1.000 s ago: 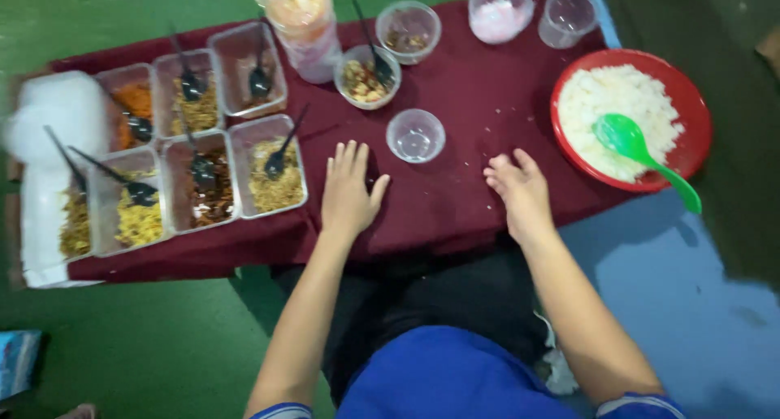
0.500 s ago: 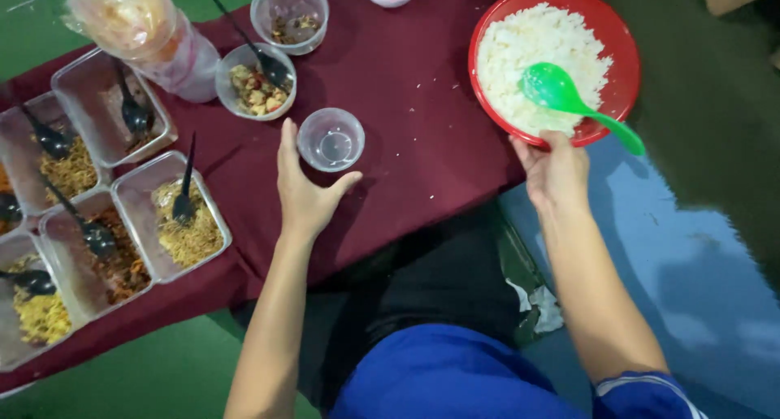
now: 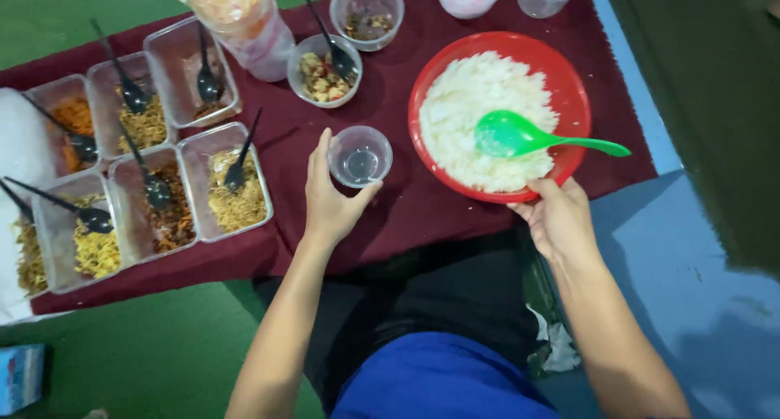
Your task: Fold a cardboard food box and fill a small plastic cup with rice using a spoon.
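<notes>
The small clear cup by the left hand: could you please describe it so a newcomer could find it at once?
Start at the big red bowl of rice on the maroon cloth. Just left of it stands the small clear cup, cradled by the left hand. Unlike the other round tubs above it, it holds no food or spoon.

A food-serving stall: left of the red rice bowl [image 3: 496,118], trays of toppings [image 3: 146,175] line a maroon cloth [image 3: 406,216].
</notes>
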